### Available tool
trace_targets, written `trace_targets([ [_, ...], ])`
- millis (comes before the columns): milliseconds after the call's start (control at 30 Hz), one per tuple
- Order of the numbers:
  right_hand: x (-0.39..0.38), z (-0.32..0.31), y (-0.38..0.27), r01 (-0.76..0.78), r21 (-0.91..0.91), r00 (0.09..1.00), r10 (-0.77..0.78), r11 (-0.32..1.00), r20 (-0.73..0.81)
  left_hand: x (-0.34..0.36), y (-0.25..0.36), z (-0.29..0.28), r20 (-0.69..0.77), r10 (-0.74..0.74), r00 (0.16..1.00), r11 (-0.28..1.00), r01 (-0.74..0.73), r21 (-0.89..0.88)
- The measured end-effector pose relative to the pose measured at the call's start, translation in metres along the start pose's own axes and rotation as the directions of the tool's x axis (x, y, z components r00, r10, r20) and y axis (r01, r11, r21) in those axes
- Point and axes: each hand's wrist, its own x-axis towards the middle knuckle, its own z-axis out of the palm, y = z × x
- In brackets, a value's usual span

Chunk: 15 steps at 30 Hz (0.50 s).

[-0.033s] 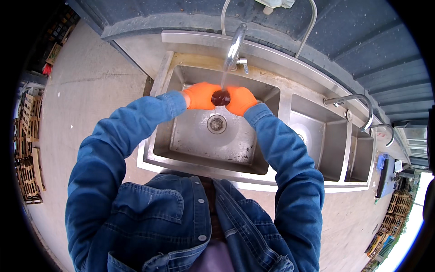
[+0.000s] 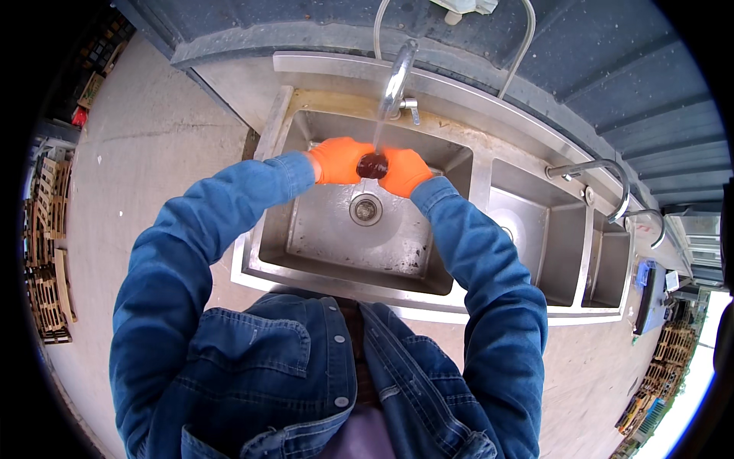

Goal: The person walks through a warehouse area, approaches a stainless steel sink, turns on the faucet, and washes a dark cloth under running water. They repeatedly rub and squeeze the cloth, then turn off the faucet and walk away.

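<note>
My left hand (image 2: pixel 339 161) and my right hand (image 2: pixel 402 170), both in orange gloves, are closed on a dark reddish-brown, rounded object (image 2: pixel 371 167) between them. They hold it under the arched chrome tap (image 2: pixel 401 67), from which water runs down onto it. Both hands are over the large left basin of a steel sink (image 2: pixel 344 241), above its drain (image 2: pixel 365 208). I cannot make out what the object is; my fingers cover part of it.
To the right are two more basins (image 2: pixel 539 252) with curved taps (image 2: pixel 608 168). Behind the sink stand a grey metal wall (image 2: pixel 612 92) and hoses (image 2: pixel 524 46). Wooden pallets (image 2: pixel 50 199) are stacked at the far left and far right, on a concrete floor (image 2: pixel 138 130).
</note>
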Motion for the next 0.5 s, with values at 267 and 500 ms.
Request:
trace_targets([
  [267, -0.007, 0.016, -0.013, -0.467, 0.787, 0.881, 0.281, 0.403, 0.38, 0.014, -0.012, -0.009, -0.027, 0.218, 0.976, 0.901, -0.19, 0.39],
  [500, -0.013, 0.013, -0.034, -0.461, 0.871, 0.853, 0.185, -0.172, 0.488, 0.017, -0.009, -0.013, -0.191, 0.287, 0.939, 0.895, -0.192, 0.402],
])
